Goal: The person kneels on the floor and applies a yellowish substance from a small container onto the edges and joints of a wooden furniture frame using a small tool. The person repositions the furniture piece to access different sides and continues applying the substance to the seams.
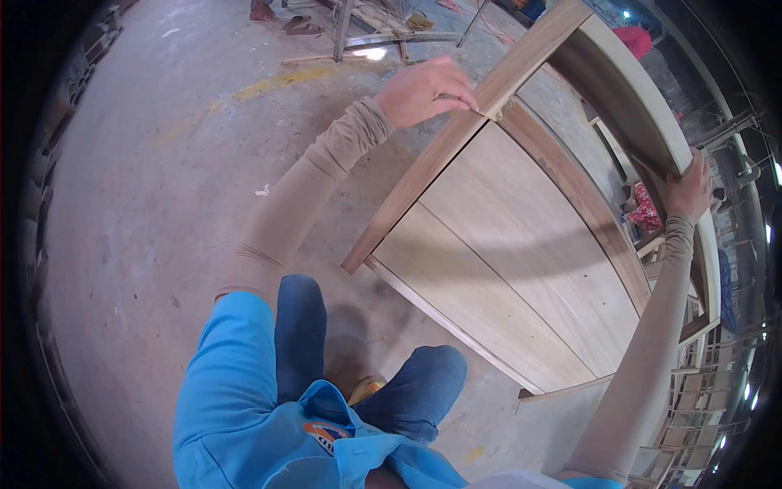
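Observation:
A pale unpainted wooden furniture frame [521,208], like a chair, stands tilted in front of me. It has a boarded panel, a straight post [423,191] on its left side and a curved rail [643,85] on its right. My left hand [432,91] is closed in a pinch against the post, at the joint where a cross rail meets it. A thin pale bit shows by the fingertips, too small to name. Wrapped round the curved rail, my right hand [691,191] grips it from the far right; some of its fingers are hidden behind the wood.
Concrete floor [147,244] with a worn yellow line [277,81] lies to the left. A metal stand [342,33] and scattered footwear [301,26] are at the back. Several wooden frames [692,391] are stacked at the far right. Red patterned cloth [643,208] shows behind the rail.

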`<state>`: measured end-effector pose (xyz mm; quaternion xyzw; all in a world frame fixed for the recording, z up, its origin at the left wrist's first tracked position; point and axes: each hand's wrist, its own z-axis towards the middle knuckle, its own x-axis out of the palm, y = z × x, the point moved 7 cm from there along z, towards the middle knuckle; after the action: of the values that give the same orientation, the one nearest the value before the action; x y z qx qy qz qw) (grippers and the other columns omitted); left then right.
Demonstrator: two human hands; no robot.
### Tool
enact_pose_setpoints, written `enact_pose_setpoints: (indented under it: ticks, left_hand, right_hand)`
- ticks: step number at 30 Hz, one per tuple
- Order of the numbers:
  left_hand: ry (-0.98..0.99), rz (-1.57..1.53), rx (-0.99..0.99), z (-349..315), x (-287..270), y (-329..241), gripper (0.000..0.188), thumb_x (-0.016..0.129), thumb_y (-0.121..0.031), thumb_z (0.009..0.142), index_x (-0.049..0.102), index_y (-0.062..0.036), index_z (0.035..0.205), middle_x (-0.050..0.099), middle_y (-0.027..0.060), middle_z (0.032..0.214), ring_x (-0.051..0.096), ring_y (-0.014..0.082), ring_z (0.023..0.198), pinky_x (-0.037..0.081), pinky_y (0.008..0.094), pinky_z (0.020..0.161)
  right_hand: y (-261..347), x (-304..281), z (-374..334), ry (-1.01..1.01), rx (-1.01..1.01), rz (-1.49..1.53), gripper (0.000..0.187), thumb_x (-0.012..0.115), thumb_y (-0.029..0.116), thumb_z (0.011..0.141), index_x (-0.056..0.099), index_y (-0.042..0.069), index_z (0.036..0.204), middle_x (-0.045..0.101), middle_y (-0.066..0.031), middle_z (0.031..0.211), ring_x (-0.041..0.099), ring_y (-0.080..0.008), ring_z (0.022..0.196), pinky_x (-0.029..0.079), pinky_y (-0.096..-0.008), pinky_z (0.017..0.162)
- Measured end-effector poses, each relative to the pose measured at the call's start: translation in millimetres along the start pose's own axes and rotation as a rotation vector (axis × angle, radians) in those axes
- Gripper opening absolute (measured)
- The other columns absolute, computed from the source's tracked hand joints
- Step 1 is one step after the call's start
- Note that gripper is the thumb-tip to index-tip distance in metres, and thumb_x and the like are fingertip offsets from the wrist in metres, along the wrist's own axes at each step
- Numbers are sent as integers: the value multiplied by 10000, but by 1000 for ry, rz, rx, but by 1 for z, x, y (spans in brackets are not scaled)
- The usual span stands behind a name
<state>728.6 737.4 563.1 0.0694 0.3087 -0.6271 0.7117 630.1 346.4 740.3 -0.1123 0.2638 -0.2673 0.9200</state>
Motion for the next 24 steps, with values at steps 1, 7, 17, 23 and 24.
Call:
enact_pose_setpoints:
  ticks: [1,7,17,23,24]
  left_hand:
    - [-39,8,4,1,-4,0,112,642,-172,825,712,-128,902,626,-14,855,511,211,865,449,325,781]
    - [-67,-13,-10,-8,-3,4,105,642,-163,826,712,-126,894,628,-7,841,509,209,839,447,319,764]
    - [-141,-57,-63,-14,3,2,105,661,-138,808,710,-111,896,615,9,800,510,192,765,443,296,712]
    - [-386,-157,-234,-23,6,-5,112,680,-88,784,705,-91,893,612,30,780,522,202,709,450,291,654]
    - [-436,-150,-232,-27,8,-6,115,683,-81,781,705,-88,893,611,33,776,526,203,706,451,291,647]
  right_hand:
    - [1,0,0,-4,-3,4,624,743,133,642,479,258,1193,571,-22,1132,549,-289,1079,435,-481,861]
    - [3,0,2,16,7,-1,619,731,124,642,482,259,1192,571,-25,1132,547,-296,1080,437,-475,859]
    - [3,-3,1,-10,-3,15,631,751,119,628,483,254,1183,571,-21,1122,548,-289,1078,437,-477,853]
    - [3,2,1,14,7,18,615,752,123,637,485,256,1176,571,-20,1114,544,-287,1085,436,-488,853]
    - [3,2,1,14,2,24,609,748,124,643,485,256,1176,571,-21,1115,544,-287,1086,436,-488,854]
